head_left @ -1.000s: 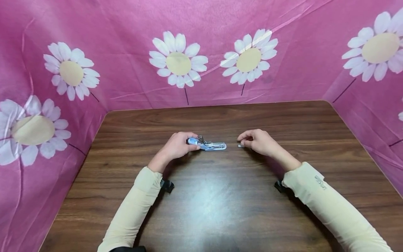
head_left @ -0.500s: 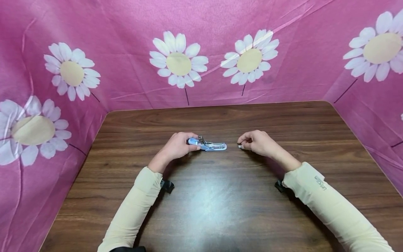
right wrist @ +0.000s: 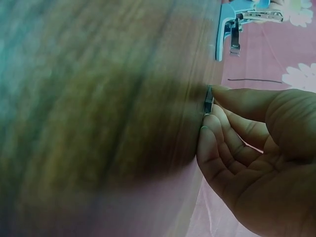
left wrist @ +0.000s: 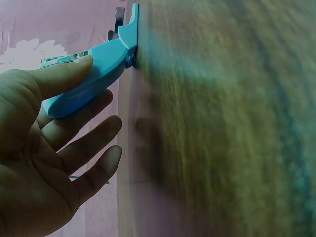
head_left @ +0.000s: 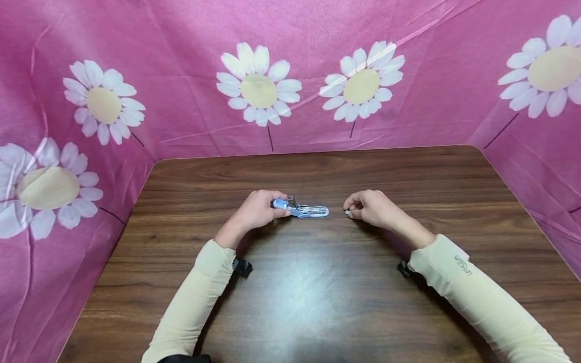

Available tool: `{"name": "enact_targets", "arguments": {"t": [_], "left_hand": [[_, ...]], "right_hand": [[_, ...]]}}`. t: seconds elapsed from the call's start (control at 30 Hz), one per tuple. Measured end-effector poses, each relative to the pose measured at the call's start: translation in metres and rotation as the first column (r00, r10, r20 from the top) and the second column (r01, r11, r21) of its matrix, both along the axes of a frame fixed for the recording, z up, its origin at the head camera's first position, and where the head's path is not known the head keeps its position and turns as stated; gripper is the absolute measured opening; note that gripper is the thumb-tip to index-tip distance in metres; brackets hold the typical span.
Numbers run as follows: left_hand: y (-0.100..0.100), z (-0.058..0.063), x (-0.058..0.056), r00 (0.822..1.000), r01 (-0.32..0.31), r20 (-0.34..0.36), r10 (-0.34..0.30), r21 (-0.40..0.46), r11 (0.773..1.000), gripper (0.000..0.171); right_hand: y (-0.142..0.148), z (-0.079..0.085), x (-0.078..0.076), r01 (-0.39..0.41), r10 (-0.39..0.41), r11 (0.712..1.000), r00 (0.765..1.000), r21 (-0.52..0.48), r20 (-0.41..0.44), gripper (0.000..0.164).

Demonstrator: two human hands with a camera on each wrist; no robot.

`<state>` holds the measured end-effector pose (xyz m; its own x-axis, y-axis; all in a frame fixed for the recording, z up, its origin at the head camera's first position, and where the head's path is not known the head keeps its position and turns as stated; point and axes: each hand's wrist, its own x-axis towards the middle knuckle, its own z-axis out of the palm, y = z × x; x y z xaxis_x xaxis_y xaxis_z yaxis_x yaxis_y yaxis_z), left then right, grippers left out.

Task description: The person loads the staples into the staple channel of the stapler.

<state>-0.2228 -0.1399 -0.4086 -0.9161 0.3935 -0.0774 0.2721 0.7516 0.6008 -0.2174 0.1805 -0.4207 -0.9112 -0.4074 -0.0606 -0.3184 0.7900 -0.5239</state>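
With lower fingers loose, our left hand [head_left: 256, 210] grips an opened-up stapler [head_left: 308, 212] on the table [head_left: 299, 272] as our right hand [head_left: 373, 207] tightly pinches a small strip [right wrist: 209, 100] nearby, seemingly a pickup step, the next move likely calling for a steady lift.

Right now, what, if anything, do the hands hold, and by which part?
The left hand pinches the blue stapler by its end farther from the right hand, which pinches a small metallic piece; by which part, I cannot tell.
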Motion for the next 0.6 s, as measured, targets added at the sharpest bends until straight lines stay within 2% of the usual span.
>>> {"name": "enact_targets", "arguments": {"t": [0.6], "left_hand": [[0.0021,0.0017,-0.0008,1.000,0.011,0.008,-0.011,-0.009,1.000,0.036]], "right_hand": [[-0.0018,0.0003,-0.0019,-0.021,0.026,0.997,0.998,0.076,-0.061,0.015]]}}
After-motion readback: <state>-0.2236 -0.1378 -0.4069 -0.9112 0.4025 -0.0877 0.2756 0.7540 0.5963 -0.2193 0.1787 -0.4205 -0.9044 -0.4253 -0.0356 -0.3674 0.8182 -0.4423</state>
